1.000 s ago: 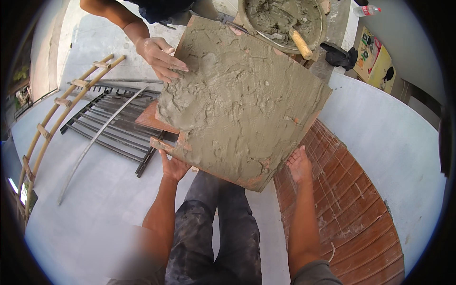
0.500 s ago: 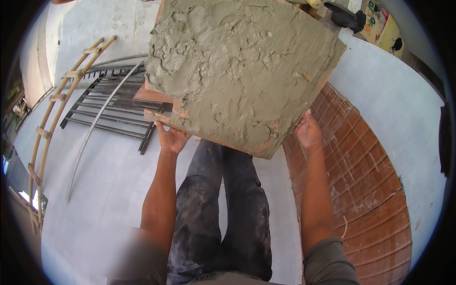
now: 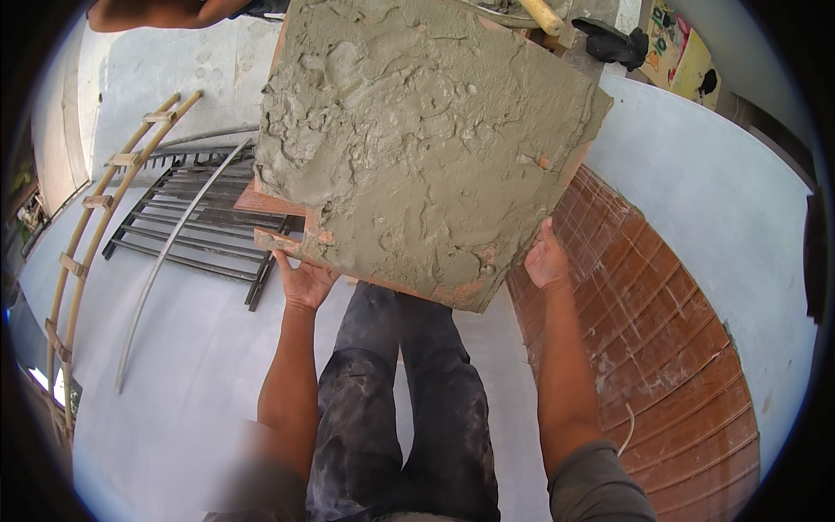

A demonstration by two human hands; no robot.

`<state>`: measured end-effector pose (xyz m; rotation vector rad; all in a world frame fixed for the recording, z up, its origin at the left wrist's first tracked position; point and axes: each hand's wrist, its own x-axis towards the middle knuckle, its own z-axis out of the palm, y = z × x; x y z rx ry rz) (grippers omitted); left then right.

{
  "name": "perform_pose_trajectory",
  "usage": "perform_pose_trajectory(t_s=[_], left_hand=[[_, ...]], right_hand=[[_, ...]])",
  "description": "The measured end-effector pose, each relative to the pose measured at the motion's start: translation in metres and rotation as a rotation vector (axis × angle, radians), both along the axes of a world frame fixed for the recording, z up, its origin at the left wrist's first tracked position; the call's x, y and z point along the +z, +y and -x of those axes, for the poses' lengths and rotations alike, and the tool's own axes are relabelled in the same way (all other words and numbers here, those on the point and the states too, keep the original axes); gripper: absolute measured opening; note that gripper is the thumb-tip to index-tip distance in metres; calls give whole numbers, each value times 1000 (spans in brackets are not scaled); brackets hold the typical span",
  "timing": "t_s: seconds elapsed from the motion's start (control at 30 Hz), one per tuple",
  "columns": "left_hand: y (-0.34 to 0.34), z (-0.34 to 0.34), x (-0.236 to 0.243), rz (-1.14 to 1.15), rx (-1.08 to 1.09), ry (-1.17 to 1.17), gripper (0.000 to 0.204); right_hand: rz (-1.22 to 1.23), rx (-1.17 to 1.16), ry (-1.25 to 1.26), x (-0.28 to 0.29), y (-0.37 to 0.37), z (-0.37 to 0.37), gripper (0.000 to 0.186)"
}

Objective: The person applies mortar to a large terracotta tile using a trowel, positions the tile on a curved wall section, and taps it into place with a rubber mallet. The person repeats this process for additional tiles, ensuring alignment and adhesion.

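Tile [image 3: 461, 291]: one, large, flat, orange-brown where bare; held in front of the body above the floor [image 3: 209, 348], its near corner over the knees, its far edge running out at the top.
Mortar [image 3: 426, 148]: one coat, grey, wet-looking, ridged, over nearly the whole upper face.
Orange piece [image 3: 268, 200]: one, bare, jutting out at the tile's left; cannot tell whether it belongs to the same tile.
Own hands: two, both bare, both at the tile.
Left hand [image 3: 304, 283]: pinching the tile's near-left corner, thumb up against the edge, fingers partly underneath.
Right hand [image 3: 546, 259]: at the right edge, thumb upward, fingers partly hidden; cannot tell how firmly it grips.
Trouser legs [image 3: 361, 383]: two, dark, stained, directly below the tile.
Co-worker's arm [image 3: 165, 13]: one, bent, at upper left, apart from the tile.
Ladder [image 3: 97, 201]: one, two pole rails, five rungs in sight, far left.
Grate [image 3: 187, 217]: one, black, many bars, partly blocked by the tile.
Pale strip [image 3: 178, 226]: one, curved, across the grate.
Brown ribbed panel [image 3: 644, 331]: one, to the right, beside the right forearm.
Cord [image 3: 628, 429]: one short pale length, on the panel.
Wooden handle [image 3: 544, 16]: one, beyond the tile.
Black object [image 3: 611, 43]: one, kind unclear, near the handle.
Coloured sheet [image 3: 683, 61]: one, partly yellow, upper right.
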<state>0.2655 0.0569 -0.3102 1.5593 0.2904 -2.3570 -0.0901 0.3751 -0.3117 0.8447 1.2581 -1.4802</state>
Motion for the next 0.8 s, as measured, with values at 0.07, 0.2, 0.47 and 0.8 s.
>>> perform_pose_trajectory(t_s=[0.07, 0.2, 0.47, 0.8], left_hand=[[3, -3, -3, -3, 9, 23, 118], [3, -8, 2, 3, 68, 84, 118], [-28, -36, -15, 141, 142, -33, 101], [-197, 49, -6, 630, -819, -331, 58]], right_hand=[[-15, 13, 53, 2, -8, -2, 64], [-36, 20, 87, 5, -6, -8, 65], [-298, -42, 201, 2, -20, -19, 46], [-412, -60, 216, -13, 1, -19, 47]])
